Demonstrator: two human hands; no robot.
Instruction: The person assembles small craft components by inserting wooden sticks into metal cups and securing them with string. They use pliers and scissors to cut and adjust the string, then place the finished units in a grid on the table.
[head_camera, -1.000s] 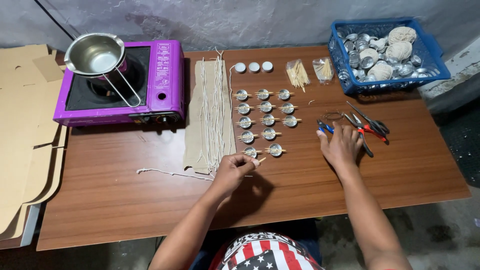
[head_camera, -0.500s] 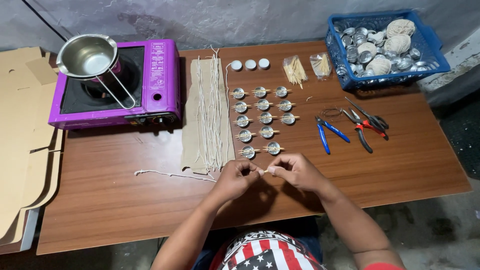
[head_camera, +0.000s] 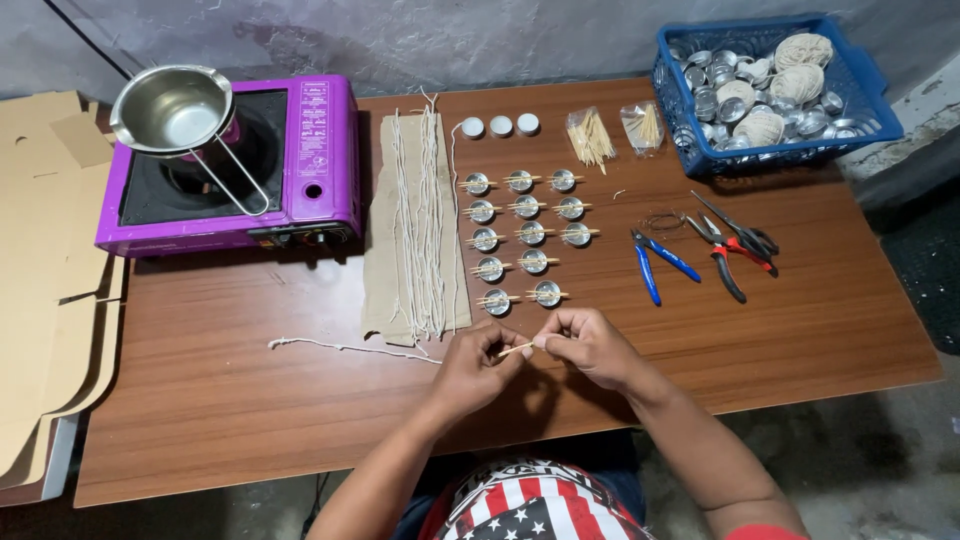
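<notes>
My left hand (head_camera: 478, 368) and my right hand (head_camera: 590, 345) meet over the wooden table (head_camera: 820, 320), pinching a thin wooden stick (head_camera: 517, 349) between their fingertips. A long white wick string (head_camera: 345, 349) runs left from my left hand across the table. Just beyond my hands stand rows of small metal cups (head_camera: 525, 235), each with a stick laid across it. Several white wick lengths (head_camera: 425, 220) lie on a brown cardboard strip (head_camera: 377, 250).
A purple portable stove (head_camera: 310, 160) carries a steel pot (head_camera: 170, 108) at the back left. Blue-handled pliers (head_camera: 655, 265), red-handled pliers (head_camera: 735, 250), a blue basket (head_camera: 870, 110) of metal cups and string balls, stick bags (head_camera: 592, 135) and flat cardboard (head_camera: 40, 270) surround the work.
My right hand left the pliers at the right and came to the left hand. Both hands now pinch the stick together, closer to me.
</notes>
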